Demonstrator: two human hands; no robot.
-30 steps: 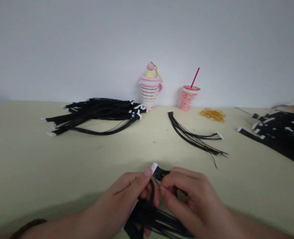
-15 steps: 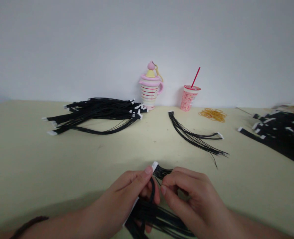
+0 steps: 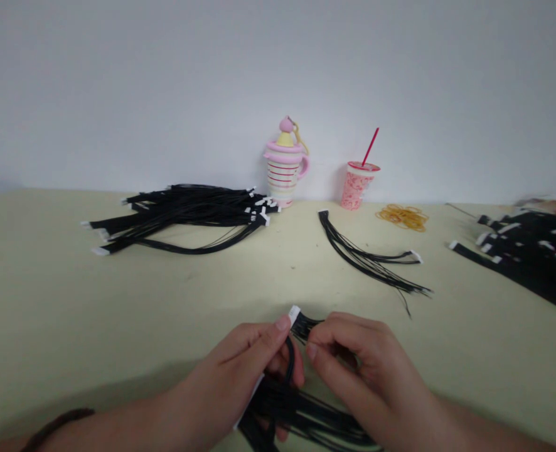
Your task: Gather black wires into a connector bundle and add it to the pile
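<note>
My left hand point(image 3: 247, 364) and my right hand point(image 3: 353, 364) meet low in the middle of the view, both closed on a bundle of black wires point(image 3: 297, 411) with a white connector point(image 3: 294, 313) poking up between the fingertips. A black loop of wire curls between my left thumb and fingers. The bundle trails down toward me and leaves the view at the bottom edge.
A large heap of black wire harnesses point(image 3: 184, 213) lies at the back left, another pile point(image 3: 532, 251) at the right edge, loose black wires point(image 3: 367, 254) in the middle. A striped pink mug point(image 3: 285, 164), a pink cup with a straw point(image 3: 356, 183) and yellow rubber bands point(image 3: 403, 216) sit by the wall.
My hands have barely shifted; the right fingers have crept slightly up and left along the bundle toward the connector.
</note>
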